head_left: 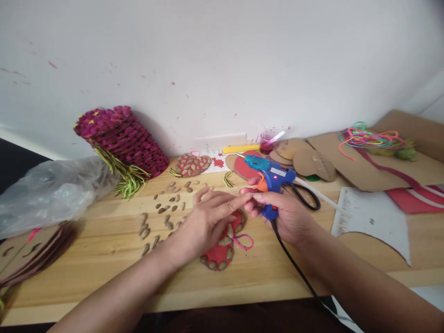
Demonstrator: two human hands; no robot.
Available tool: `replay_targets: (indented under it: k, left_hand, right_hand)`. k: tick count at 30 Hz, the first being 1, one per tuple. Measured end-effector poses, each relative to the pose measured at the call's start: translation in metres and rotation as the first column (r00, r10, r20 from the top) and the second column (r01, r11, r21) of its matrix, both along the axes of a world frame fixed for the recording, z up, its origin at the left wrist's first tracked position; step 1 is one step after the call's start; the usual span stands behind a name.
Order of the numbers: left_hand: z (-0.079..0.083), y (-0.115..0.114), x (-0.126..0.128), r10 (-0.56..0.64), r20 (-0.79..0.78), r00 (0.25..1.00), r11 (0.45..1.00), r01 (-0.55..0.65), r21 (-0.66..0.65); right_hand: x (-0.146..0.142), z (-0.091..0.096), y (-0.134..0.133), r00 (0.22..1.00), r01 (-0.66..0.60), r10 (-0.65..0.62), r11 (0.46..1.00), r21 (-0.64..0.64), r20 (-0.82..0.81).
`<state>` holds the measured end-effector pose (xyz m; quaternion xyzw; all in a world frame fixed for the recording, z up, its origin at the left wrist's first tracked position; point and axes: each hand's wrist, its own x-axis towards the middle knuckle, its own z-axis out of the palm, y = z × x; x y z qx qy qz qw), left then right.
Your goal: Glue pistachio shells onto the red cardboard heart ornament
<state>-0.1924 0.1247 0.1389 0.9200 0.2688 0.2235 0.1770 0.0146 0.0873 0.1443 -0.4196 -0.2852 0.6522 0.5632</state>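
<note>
A blue hot glue gun point(273, 179) with an orange trigger is gripped in my right hand point(293, 215), its nozzle pointing to the upper left. My left hand point(208, 219) reaches across with its index finger stretched out, touching the tips of my right thumb and fingers. No object shows between the left fingers. Beneath my left hand lies a red cardboard piece point(215, 255), edged with peanuts and partly covered by the hand. A pink cord loop point(252, 241) sticks out on its right side. Loose peanuts point(169, 224) are scattered left of the hand.
A tied stack of purple peanut-covered pieces point(138, 148) leans by the wall. Behind my hands lies a finished peanut-covered piece point(192, 165). Plastic bag point(58, 185) and stacked cardboard point(34, 254) occupy the left; cardboard sheets point(347, 162) and colourful cords point(373, 138) the right.
</note>
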Motion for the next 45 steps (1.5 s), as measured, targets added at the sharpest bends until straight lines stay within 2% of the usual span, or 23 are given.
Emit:
replay_targets:
  k: [1, 2, 4, 6, 8, 9, 11, 16, 24, 27, 29, 33, 35, 37, 41, 45]
  left_hand:
    - [0.001, -0.001, 0.0, -0.035, 0.115, 0.993, 0.979, 0.057, -0.193]
    - [0.003, -0.002, 0.001, -0.038, 0.225, 0.974, 0.917, 0.123, -0.38]
    - [0.004, -0.004, 0.001, 0.031, 0.368, 0.929, 0.711, 0.238, -0.662]
    - [0.003, -0.004, 0.001, 0.126, 0.426, 0.896, 0.514, 0.308, -0.8]
    - [0.002, -0.003, 0.0, 0.204, 0.453, 0.868, 0.393, 0.351, -0.85]
    - [0.002, -0.002, 0.0, 0.23, 0.461, 0.857, 0.358, 0.366, -0.859]
    - [0.003, -0.001, 0.0, 0.263, 0.479, 0.837, 0.325, 0.391, -0.861]
    - [0.006, -0.002, 0.001, 0.287, 0.476, 0.831, 0.295, 0.396, -0.87]
    - [0.006, -0.002, 0.002, 0.294, 0.444, 0.846, 0.288, 0.365, -0.886]
    - [0.005, -0.001, 0.001, 0.29, 0.412, 0.864, 0.331, 0.313, -0.89]
    - [0.005, 0.0, 0.001, 0.265, 0.396, 0.879, 0.42, 0.264, -0.868]
    - [0.006, -0.002, 0.001, 0.192, 0.387, 0.902, 0.699, 0.151, -0.699]
    - [0.006, -0.003, 0.002, 0.16, 0.403, 0.901, 0.778, 0.136, -0.613]
    - [0.006, -0.003, 0.002, 0.148, 0.421, 0.895, 0.796, 0.145, -0.588]
    - [0.006, -0.002, 0.002, 0.162, 0.412, 0.897, 0.781, 0.139, -0.609]
    - [0.006, -0.002, 0.001, 0.144, 0.433, 0.89, 0.788, 0.161, -0.594]
  right_hand:
    - [0.0, -0.001, 0.0, 0.999, -0.012, 0.011, 0.999, 0.041, 0.033]
    - [0.0, -0.001, 0.0, 0.998, -0.017, 0.012, 0.996, 0.084, 0.067]
    - [0.0, -0.002, -0.001, 0.991, -0.015, -0.004, 0.989, 0.147, 0.131]
    - [-0.001, -0.001, -0.003, 0.981, -0.005, -0.029, 0.984, 0.176, 0.19]
    - [-0.001, -0.001, -0.004, 0.968, 0.012, -0.059, 0.982, 0.19, 0.244]
    - [-0.002, 0.0, -0.004, 0.96, 0.016, -0.07, 0.981, 0.195, 0.273]
    - [-0.002, 0.0, -0.005, 0.94, 0.019, -0.089, 0.978, 0.21, 0.33]
    - [-0.005, 0.001, -0.006, 0.881, 0.024, -0.134, 0.971, 0.24, 0.455]
    - [-0.006, -0.006, -0.004, 0.774, 0.041, -0.193, 0.966, 0.256, 0.603]
    - [-0.005, -0.009, -0.004, 0.749, 0.019, -0.191, 0.963, 0.267, 0.635]
    - [-0.005, -0.008, -0.005, 0.752, -0.014, -0.161, 0.966, 0.259, 0.639]
    - [-0.005, -0.004, -0.004, 0.824, -0.071, -0.039, 0.983, 0.171, 0.565]
    - [-0.005, -0.003, -0.002, 0.852, -0.096, 0.019, 0.988, 0.12, 0.523]
    - [-0.004, -0.003, 0.0, 0.866, -0.109, 0.042, 0.988, 0.106, 0.498]
    - [-0.001, -0.009, 0.001, 0.889, -0.119, 0.043, 0.983, 0.139, 0.455]
    - [-0.001, -0.011, 0.0, 0.896, -0.124, 0.059, 0.985, 0.12, 0.44]
